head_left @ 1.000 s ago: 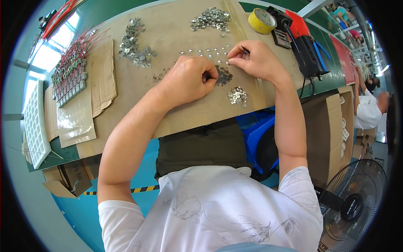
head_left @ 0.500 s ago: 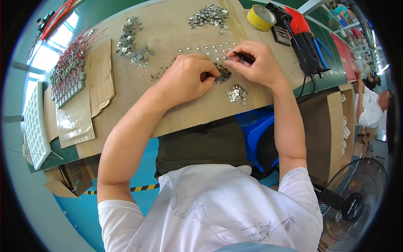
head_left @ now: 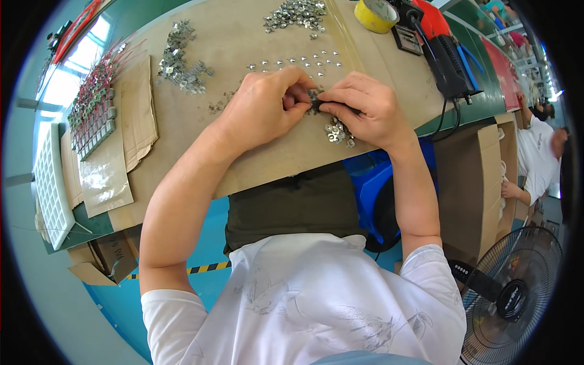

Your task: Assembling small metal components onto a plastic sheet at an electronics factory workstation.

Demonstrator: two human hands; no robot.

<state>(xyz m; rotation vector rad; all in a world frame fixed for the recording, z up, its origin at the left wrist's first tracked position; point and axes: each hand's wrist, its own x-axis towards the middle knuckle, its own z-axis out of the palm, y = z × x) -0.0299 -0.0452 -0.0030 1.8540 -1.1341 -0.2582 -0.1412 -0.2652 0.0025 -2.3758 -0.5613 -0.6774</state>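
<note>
Over the brown board [head_left: 243,170] my two hands meet, fingertips almost touching. My left hand [head_left: 263,109] is closed in a pinch; what lies between its fingers is too small to make out. My right hand [head_left: 370,112] is closed on a slim black tool [head_left: 360,112], mostly hidden by its fingers. Under the fingertips lies a small dark heap of tiny parts, largely covered. Just below my right fingers is a small pile of shiny metal pieces [head_left: 334,131]. Beyond my hands, small metal pieces [head_left: 305,59] stand spaced in rows.
Larger piles of metal pieces lie at the far middle [head_left: 296,16] and far left [head_left: 182,58]. Wired components [head_left: 94,118] stand left beside cardboard [head_left: 139,112]. Yellow tape [head_left: 376,15] and a black soldering station [head_left: 449,67] are far right. A fan [head_left: 511,298] stands lower right; a co-worker [head_left: 538,152] sits beyond.
My right hand has come down and left toward my left fingertips, and its black tool is now mostly hidden. My left hand has shifted slightly. The view has moved a little.
</note>
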